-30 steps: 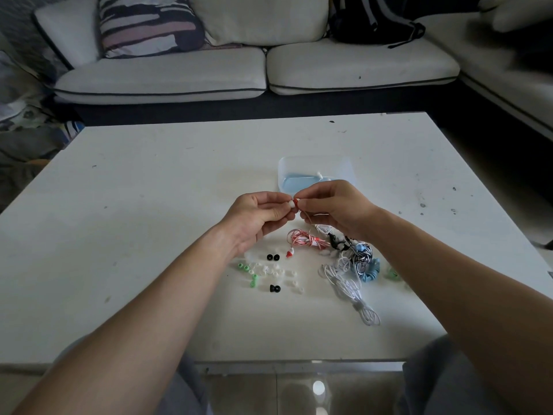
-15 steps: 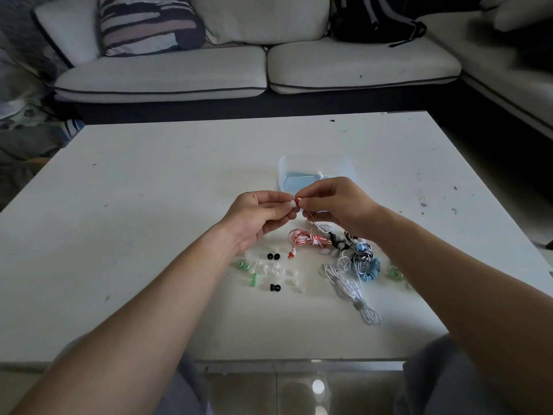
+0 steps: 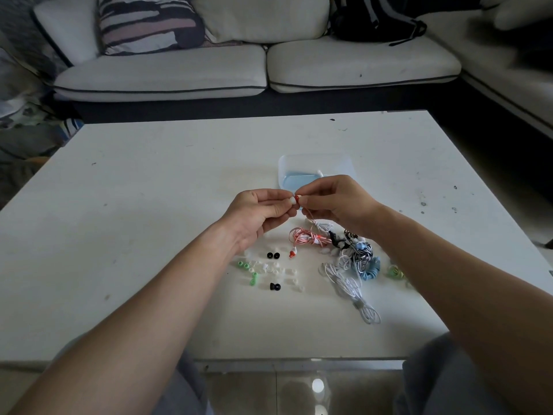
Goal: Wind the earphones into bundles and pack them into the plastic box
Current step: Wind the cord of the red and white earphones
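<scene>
Barely anything's shifted vs 0.5 s ago; I see the right hand (image 3: 335,202) a touch higher. It pinches the red earbud (image 3: 296,199); left hand (image 3: 257,214) pinches a white tip (image 3: 291,201) against it, prob. seating it, too small to be sure. Its cable (image 3: 305,238) trails to the table (image 3: 149,235); plastic box (image 3: 314,163) waits just behind.

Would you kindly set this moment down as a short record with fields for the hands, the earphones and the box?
left hand: pinches a white tip at the red earbud
right hand: pinches the red earbud; its cable runs down to the red bundle on the table
box: open, behind the hands, something blue inside
other earphones: white set, striped set, blue set, green set, heaped under the right wrist
loose tips: black tips, green tips, pale ones, scattered
</scene>
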`<control>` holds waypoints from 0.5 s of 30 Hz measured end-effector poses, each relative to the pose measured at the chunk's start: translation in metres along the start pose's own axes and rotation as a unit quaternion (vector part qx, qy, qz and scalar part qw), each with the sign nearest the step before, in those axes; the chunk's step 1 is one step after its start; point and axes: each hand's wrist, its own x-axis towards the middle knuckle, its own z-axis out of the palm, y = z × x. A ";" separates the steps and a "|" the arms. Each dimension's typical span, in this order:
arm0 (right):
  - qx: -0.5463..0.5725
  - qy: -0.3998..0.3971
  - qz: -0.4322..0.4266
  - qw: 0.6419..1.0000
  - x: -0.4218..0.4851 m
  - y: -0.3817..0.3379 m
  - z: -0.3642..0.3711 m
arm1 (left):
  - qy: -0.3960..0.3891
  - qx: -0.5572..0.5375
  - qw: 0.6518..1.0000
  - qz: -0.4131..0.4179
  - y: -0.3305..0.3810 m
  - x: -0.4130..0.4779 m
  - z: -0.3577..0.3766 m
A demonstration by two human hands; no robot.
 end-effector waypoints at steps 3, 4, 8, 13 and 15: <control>0.023 -0.014 0.007 1.000 0.001 0.001 -0.002 | -0.005 -0.005 1.000 -0.002 0.001 0.000 0.000; 0.026 -0.018 0.009 0.999 0.001 0.001 -0.003 | -0.006 -0.006 1.000 -0.002 0.001 0.000 0.000; 0.016 -0.017 0.003 1.000 0.001 0.001 -0.002 | -0.006 -0.004 1.000 -0.001 0.000 0.000 0.000; -0.004 0.003 -0.002 1.000 0.001 0.001 0.000 | -0.007 -0.007 1.000 -0.003 -0.001 0.000 0.000; -0.013 0.007 -0.002 1.000 0.001 0.001 -0.001 | -0.005 -0.007 1.000 -0.003 -0.002 0.000 0.001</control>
